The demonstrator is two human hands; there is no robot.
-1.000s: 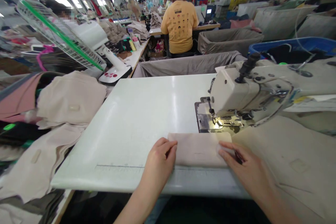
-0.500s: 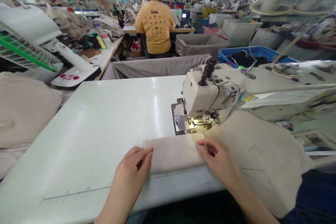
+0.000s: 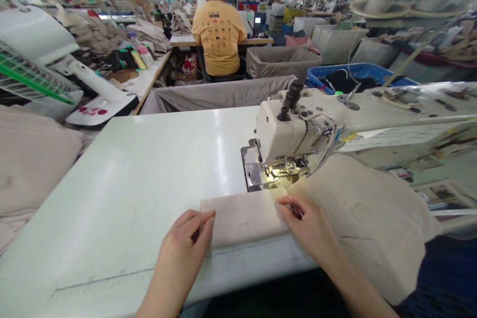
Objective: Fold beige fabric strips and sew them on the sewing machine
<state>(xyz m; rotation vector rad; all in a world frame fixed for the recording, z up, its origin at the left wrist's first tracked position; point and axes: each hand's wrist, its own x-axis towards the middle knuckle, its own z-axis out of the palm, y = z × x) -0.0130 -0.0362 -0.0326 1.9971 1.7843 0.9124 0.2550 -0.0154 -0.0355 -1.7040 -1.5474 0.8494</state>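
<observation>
A beige fabric piece (image 3: pixel 244 218) lies folded flat on the pale table, in front of the sewing machine (image 3: pixel 279 131). My left hand (image 3: pixel 190 241) pinches its left edge between thumb and fingers. At its right end, my right hand (image 3: pixel 303 216) has thumb and fingertips closed on the cloth, just below the lit metal needle plate (image 3: pixel 257 175). The fabric stretches on to the right as a wide panel (image 3: pixel 365 218) beside my right forearm, draping over the table's front edge. A ruler marking shows on the table under the folded part.
On the left are a stack of beige cloth (image 3: pixel 33 154) and a white and green fan (image 3: pixel 44 74). Beyond the pale table (image 3: pixel 167 154) stand a grey cloth-lined bin (image 3: pixel 223 95) and a blue basket (image 3: pixel 313 79). A person in a yellow shirt (image 3: pixel 218 35) sits farther back, facing away.
The whole view has shifted slightly, so the machine and table appear a little farther left. Both hands keep their grip on the fabric, with no clear movement over the table.
</observation>
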